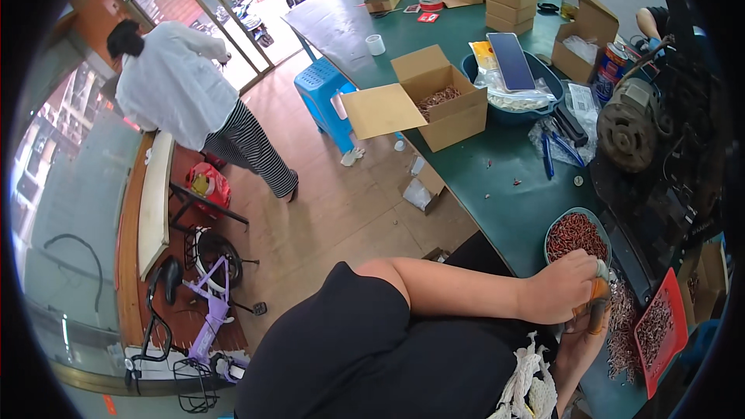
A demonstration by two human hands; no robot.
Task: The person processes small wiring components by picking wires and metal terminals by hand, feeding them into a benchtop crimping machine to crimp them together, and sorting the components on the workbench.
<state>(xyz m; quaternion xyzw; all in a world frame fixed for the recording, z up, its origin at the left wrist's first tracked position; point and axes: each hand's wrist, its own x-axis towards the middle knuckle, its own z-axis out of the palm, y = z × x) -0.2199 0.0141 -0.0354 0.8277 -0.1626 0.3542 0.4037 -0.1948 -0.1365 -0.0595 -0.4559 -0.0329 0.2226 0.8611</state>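
My left hand is closed, knuckles up, at the near edge of a light green bowl full of small reddish-brown metal parts. What its fingers hold, if anything, is hidden. Right against it, my right hand has curled fingers with orange-brown and grey coverings; anything in its grip is also hidden. Beside the hands lies a loose heap of small metal parts on the green table. A red scoop-shaped tray with more such parts sits to the right.
A dark machine with a motor stands right of the bowl. Farther back are an open carton of parts, a blue basin with a phone on top, and blue-handled pliers. A person stands at left beyond a blue stool.
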